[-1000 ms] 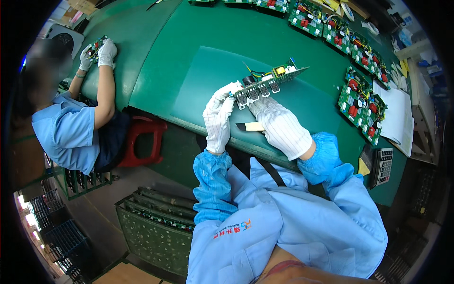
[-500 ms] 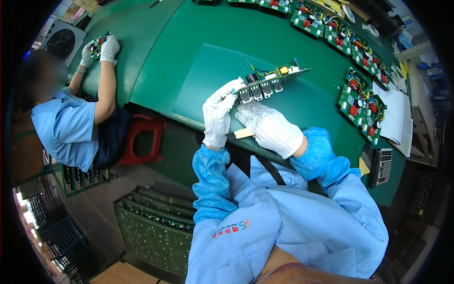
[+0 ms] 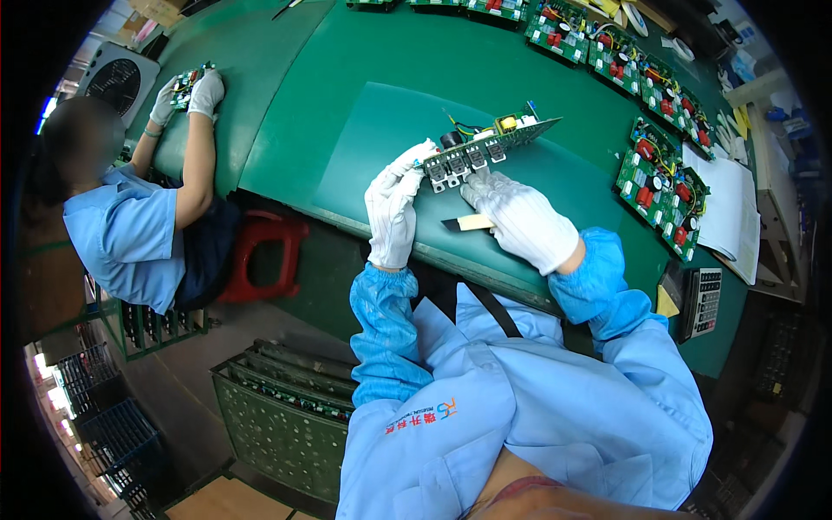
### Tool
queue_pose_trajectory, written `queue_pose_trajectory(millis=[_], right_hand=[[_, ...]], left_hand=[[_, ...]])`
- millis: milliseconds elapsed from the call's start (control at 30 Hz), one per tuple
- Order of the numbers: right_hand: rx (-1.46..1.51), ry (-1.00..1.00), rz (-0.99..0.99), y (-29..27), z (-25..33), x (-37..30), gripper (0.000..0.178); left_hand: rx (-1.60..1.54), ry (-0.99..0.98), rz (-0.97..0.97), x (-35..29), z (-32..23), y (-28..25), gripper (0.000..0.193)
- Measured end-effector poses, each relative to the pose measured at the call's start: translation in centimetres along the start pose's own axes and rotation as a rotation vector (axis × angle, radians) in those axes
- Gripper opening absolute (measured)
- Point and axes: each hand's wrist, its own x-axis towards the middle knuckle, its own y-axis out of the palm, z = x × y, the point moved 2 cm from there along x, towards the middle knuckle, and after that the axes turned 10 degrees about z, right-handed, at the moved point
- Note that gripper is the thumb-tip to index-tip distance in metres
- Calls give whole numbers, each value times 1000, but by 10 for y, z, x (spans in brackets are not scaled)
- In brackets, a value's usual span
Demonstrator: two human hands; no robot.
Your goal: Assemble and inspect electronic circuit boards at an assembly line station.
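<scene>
My left hand [image 3: 392,208], in a white glove, is closed on the left end of a green circuit board [image 3: 525,137]. The board is tilted on edge above the table, with black and white connectors [image 3: 458,168] along its near side and a yellow part and wires at its far right. In the closed fingers of my gloved right hand [image 3: 524,217] lies a small brush [image 3: 472,223], its pale handle partly hidden and its dark tip pointing left. The right fingertips are at the lower edge of the board, by the connectors.
A smooth green mat [image 3: 347,165] lies on the green table. Several populated circuit boards [image 3: 663,186] line the far and right sides, near papers [image 3: 724,208] and a calculator [image 3: 700,303]. At left, a co-worker [image 3: 121,208] holds another board; a red stool [image 3: 264,256] and a board rack [image 3: 282,416] stand below.
My right hand has moved right and slightly down, and the brush's dark tip now shows. The board and my left hand have shifted a little to the left.
</scene>
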Motion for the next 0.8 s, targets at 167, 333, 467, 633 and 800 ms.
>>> queue_pose_trajectory(millis=[167,333,467,633,800], right_hand=[[794,-74,62,-35,-15,-13,30],[939,253,-797,-60,-54,-34,43],[831,435,-724,-2,-89,-27,50],[768,480,-441,3,-98,-25,43],[1048,621,-335,-1,-74,-24,53]], left_hand=[[-13,13,-5,4,1,-1,34],[-10,44,27,1,-1,1,35],[90,11,-21,4,-8,12,37],[206,-112,-121,1,2,-10,33],[804,170,-41,-2,30,-45,35]])
